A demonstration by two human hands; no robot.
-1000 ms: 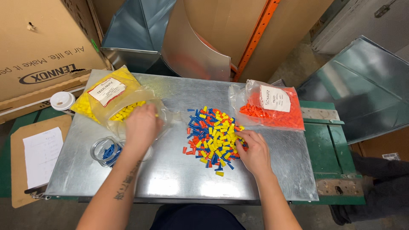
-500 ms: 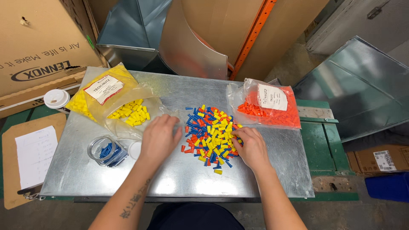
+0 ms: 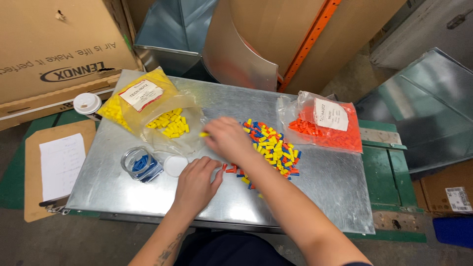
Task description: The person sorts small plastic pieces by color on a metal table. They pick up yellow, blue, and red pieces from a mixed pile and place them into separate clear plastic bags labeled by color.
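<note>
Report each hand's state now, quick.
Left hand: open, flat on the metal sheet, holding nothing.
Right hand: closed on a yellow connector.

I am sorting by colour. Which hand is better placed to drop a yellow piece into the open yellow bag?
Probably the right hand: it pinches a yellow piece beside the yellow bag. The left hand rests flat on the sheet.

Yellow connector pinched over the open bag

Your right hand holds a small yellow wire connector level, just beside the clear bag of yellow connectors.
</note>
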